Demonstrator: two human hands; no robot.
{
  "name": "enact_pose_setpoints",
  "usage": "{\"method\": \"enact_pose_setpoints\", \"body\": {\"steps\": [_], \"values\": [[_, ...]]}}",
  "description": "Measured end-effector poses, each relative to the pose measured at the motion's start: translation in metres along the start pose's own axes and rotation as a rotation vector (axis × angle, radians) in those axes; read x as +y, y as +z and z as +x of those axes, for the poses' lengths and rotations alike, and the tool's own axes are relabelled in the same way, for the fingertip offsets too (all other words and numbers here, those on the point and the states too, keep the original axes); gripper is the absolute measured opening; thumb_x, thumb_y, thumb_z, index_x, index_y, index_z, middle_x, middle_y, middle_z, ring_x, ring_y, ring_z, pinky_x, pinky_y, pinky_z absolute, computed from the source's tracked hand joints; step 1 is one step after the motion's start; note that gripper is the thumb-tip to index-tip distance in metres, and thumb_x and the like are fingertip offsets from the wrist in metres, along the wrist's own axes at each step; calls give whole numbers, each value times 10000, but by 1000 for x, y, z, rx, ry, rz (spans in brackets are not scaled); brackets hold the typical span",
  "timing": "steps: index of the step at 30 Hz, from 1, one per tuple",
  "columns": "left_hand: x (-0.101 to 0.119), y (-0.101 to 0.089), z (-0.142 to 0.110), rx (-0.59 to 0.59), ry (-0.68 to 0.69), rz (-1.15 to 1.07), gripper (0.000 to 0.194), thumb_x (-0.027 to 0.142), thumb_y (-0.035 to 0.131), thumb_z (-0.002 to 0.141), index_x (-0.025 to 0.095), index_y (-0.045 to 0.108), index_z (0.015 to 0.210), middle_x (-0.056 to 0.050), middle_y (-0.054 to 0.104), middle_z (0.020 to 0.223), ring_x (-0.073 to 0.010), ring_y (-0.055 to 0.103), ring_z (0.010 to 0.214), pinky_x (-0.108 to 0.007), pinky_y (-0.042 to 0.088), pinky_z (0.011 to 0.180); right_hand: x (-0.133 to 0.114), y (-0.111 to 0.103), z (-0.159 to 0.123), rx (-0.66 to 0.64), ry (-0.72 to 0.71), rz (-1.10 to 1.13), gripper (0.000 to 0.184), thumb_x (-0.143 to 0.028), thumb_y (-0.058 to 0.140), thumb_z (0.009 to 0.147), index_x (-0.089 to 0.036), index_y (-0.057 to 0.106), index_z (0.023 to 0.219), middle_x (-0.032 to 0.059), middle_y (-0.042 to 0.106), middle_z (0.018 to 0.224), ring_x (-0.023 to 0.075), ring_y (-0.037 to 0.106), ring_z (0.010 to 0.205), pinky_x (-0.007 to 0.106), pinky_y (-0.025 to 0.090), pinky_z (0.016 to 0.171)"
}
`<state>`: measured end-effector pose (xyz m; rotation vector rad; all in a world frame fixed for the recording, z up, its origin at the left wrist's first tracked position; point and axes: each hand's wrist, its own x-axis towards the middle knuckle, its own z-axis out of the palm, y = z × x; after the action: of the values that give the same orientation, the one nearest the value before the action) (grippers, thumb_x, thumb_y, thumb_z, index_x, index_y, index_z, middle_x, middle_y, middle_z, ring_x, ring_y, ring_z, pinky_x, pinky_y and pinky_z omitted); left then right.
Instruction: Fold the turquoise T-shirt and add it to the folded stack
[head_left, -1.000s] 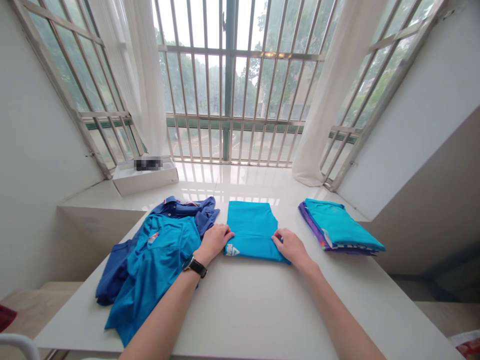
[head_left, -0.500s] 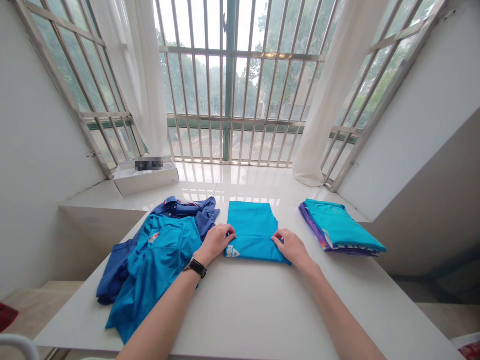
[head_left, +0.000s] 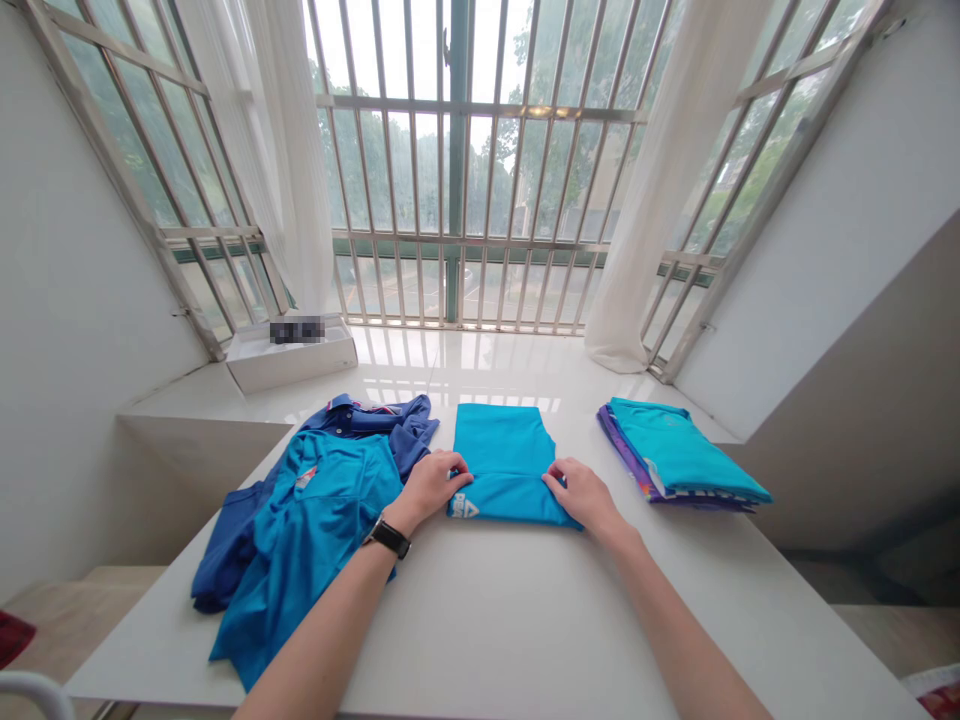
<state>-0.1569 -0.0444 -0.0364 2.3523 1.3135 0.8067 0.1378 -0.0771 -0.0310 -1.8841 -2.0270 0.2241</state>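
Note:
A bright blue shirt (head_left: 504, 440) lies partly folded on the white table (head_left: 480, 620), its near part turned up with a white logo at the lower left. My left hand (head_left: 437, 488), with a black watch on the wrist, pinches the left end of the fold. At the right end, my right hand (head_left: 581, 492) pinches the cloth between thumb and fingers. Left of my left hand lies a loose teal-blue shirt (head_left: 322, 520), crumpled over a navy polo shirt (head_left: 367, 415). Some fingertips are hidden against the cloth.
To the right sits a stack of folded clothes (head_left: 686, 450), turquoise on top and purple below. An open white box (head_left: 292, 368) rests on the sill at the far left. Beyond are a barred window and white curtains (head_left: 626, 280).
Almost nothing differs. Both hands keep their pinch at the two ends of the fold, and the view has shifted very slightly.

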Motion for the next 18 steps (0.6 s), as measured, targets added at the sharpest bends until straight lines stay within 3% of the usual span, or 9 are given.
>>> {"method": "enact_pose_setpoints", "body": {"steps": [18], "values": [[-6, 4, 6, 16, -114, -106, 221, 391, 565, 869, 207, 686, 881, -16, 712, 824, -170, 616, 725, -279, 474, 696, -5, -4, -2, -21, 22, -6, 188, -322, 521, 939, -214, 659, 869, 45, 683, 940, 179, 632, 867, 257, 400, 691]]}}
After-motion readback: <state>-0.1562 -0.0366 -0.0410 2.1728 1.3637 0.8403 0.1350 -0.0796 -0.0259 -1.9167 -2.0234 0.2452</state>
